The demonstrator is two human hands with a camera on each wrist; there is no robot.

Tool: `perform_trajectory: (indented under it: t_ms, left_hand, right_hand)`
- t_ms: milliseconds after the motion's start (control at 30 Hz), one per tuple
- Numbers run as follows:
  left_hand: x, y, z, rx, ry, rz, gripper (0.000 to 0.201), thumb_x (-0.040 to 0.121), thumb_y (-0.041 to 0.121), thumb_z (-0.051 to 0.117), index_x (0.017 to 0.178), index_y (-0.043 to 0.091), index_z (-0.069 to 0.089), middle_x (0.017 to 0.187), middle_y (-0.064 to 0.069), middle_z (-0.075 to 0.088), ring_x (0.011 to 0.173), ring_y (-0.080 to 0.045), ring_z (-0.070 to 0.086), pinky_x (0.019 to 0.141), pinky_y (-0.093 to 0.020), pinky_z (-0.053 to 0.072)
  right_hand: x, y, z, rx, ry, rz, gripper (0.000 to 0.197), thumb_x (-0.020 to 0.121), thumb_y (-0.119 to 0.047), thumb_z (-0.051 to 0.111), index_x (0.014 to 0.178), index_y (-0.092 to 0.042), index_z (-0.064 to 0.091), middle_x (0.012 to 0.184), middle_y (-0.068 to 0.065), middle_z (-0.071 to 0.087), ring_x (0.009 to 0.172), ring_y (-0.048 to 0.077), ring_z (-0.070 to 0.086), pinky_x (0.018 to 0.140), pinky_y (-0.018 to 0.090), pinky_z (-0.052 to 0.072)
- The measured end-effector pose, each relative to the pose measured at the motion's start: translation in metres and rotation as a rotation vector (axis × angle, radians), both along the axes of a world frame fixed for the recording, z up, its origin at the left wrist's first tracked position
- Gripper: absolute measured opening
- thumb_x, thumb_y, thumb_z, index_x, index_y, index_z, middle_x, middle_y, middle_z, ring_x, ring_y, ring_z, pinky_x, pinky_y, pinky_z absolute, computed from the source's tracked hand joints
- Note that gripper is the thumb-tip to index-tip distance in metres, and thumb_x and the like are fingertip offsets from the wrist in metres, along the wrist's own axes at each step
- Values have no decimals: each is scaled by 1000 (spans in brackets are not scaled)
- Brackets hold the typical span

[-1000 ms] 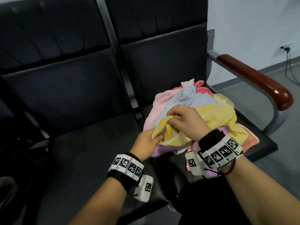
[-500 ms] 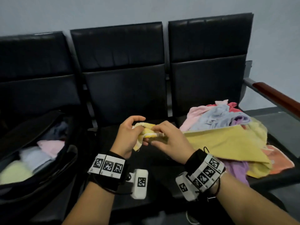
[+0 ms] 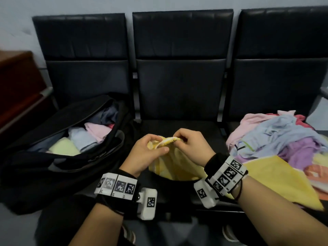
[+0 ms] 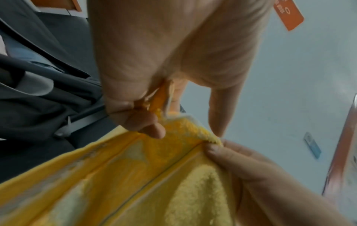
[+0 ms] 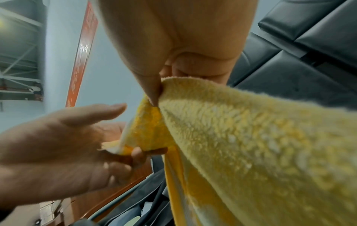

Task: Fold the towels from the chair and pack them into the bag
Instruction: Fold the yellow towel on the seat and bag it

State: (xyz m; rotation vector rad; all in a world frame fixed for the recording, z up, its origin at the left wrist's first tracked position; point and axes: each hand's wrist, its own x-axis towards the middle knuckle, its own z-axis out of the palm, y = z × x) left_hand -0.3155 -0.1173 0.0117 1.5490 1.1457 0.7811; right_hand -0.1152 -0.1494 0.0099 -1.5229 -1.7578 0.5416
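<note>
A yellow towel [image 3: 177,166] hangs over the middle seat, trailing right toward the pile. My left hand [image 3: 149,153] pinches its top edge between thumb and fingers; the left wrist view shows the yellow towel [image 4: 135,183] held at the hem. My right hand [image 3: 191,148] pinches the same edge a little to the right, seen close in the right wrist view on the yellow towel [image 5: 251,145]. An open black bag [image 3: 58,157] lies on the left seat with several folded towels [image 3: 85,137] inside. A pile of loose towels [image 3: 276,137] covers the right seat.
Three black chairs [image 3: 181,77] stand in a row against a pale wall. A brown wooden cabinet [image 3: 16,86] is at far left. My shoes [image 3: 129,235] show on the floor below the seat edge.
Both hands have carried the yellow towel from the pile on the right seat over to the middle seat. The view has swung left, so the bag now shows.
</note>
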Motion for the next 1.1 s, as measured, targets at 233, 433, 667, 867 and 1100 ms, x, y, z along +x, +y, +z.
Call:
perform_trajectory:
  t_ms: [233,433,667,867,1100]
  left_hand:
    - [-8,4,-9,384,302,70,4,87,17,74,90,17,75,108,2,64,105,-13,60,98,-31,46]
    - [-28,15,-3,583,319,192,7,90,17,70,91,14,77,118,2,61,112,-19,56,101,-36,43]
    - [-75,32,15,598,190,516,14,97,13,60,97,7,73,89,-3,66,90,-21,60,79,-25,38]
    - [-98,43,8,457,283,599,29,103,18,47,95,-1,68,90,-21,65,92,-37,60,79,-38,42]
    - [-32,12,5,393,156,147,32,97,3,48,106,28,64,84,15,65,77,0,60,72,-23,44]
  right_hand:
    - [2,-2,0,-45,-14,28,15,86,-34,68,81,-37,54,79,-22,60,70,-1,55,59,12,44]
    - [18,-16,-12,-93,-68,111,18,79,-39,75,74,-33,58,69,-21,58,63,1,52,57,15,38]
    - [57,-31,-24,-142,-185,89,27,85,-31,75,66,-33,57,58,-21,54,58,0,50,56,14,33]
    - [85,-24,-12,-23,-117,-188,26,83,-26,76,65,-34,59,55,-19,54,58,-1,52,55,16,34]
    - [36,-17,7,-29,136,19,17,86,-30,73,73,-25,64,63,-16,58,59,-2,50,58,17,41]
